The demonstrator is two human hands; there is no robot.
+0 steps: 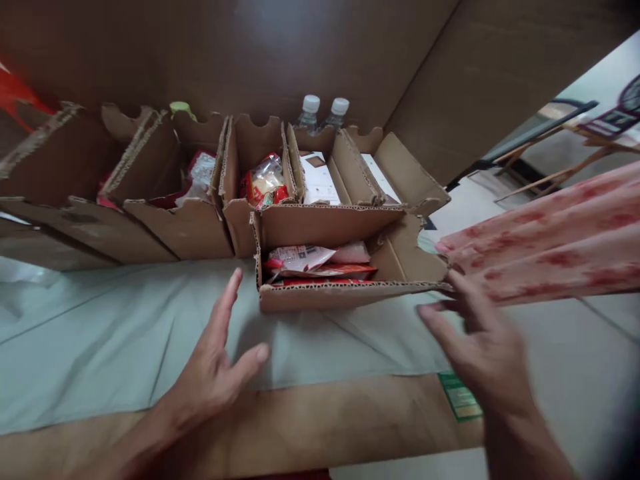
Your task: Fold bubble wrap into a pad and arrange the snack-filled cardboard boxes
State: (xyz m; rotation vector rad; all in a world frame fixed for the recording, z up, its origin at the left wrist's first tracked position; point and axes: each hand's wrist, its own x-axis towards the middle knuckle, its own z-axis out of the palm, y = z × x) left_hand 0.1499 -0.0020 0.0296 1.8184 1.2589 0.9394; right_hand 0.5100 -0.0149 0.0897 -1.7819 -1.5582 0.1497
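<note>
1. The left hand (213, 373) is above the pale cloth (100, 347) that covers the tabletop (310, 427). Its grip is open, the fingers are spread, and it holds nothing.
2. The right hand (480, 347) is also with an open grip and empty. Its fingertips are just beside the right front corner of the nearest cardboard box (350, 293) — whether they touch it, I cannot tell, because the hand is blurred.
3. This cardboard box stands on the pale cloth, between the two hands and a little further from the person. Inside lie flat snack packets (320, 263), red and white.
4. Behind it stands a row of open cardboard boxes (200, 200). One holds a bag of wrapped snacks (265, 183), another holds white flat boxes (320, 180).
5. Two water bottles (323, 113) with white caps stand behind the row, against a brown wall (250, 53).
6. At the right, a pink patterned fabric (560, 240) reaches toward the box — it ends close to the right hand.
7. A small green label (460, 397) lies at the tabletop edge under the right hand.
</note>
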